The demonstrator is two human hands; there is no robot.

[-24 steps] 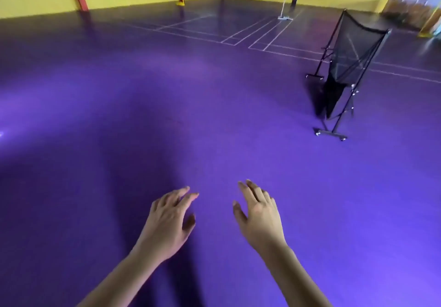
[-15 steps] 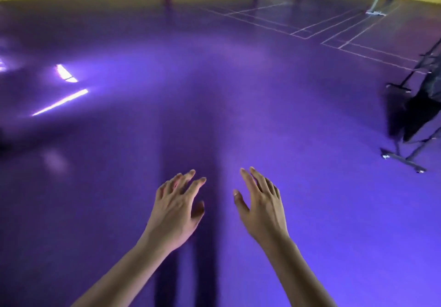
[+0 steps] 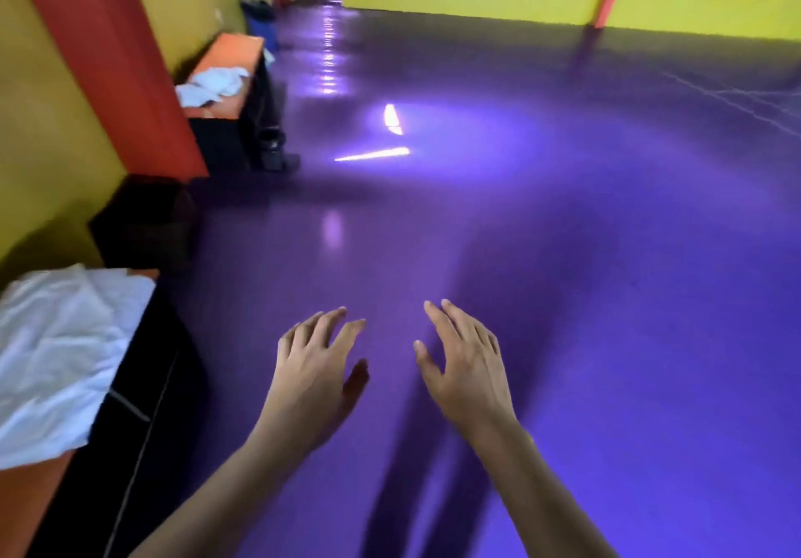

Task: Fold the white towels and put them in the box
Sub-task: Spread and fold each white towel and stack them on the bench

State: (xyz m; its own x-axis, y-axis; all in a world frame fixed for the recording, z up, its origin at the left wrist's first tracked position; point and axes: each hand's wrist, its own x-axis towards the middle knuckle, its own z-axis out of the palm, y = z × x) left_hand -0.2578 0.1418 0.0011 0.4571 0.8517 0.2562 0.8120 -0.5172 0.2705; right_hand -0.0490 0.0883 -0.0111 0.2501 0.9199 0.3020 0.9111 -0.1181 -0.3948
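Note:
A crumpled white towel (image 3: 56, 353) lies on an orange-topped table (image 3: 26, 501) at the lower left edge. More white towels (image 3: 210, 87) are heaped on a second orange-topped table (image 3: 234, 52) farther along the wall. My left hand (image 3: 316, 371) and my right hand (image 3: 466, 362) hover side by side over the purple floor, fingers spread and relaxed, holding nothing, well to the right of the near towel. A dark box-like shape (image 3: 143, 223) stands by the wall between the tables; I cannot tell what it is.
A red pillar (image 3: 125, 58) rises against the yellow wall at left. A blue bin (image 3: 262, 24) stands beyond the far table. Dark objects (image 3: 275, 152) sit on the floor beside that table. Purple floor (image 3: 563, 254) stretches to the right.
The view has swung left: the black net stand has left the frame, and the wall, tables and towels have come in. Both hands stay open and held out in front.

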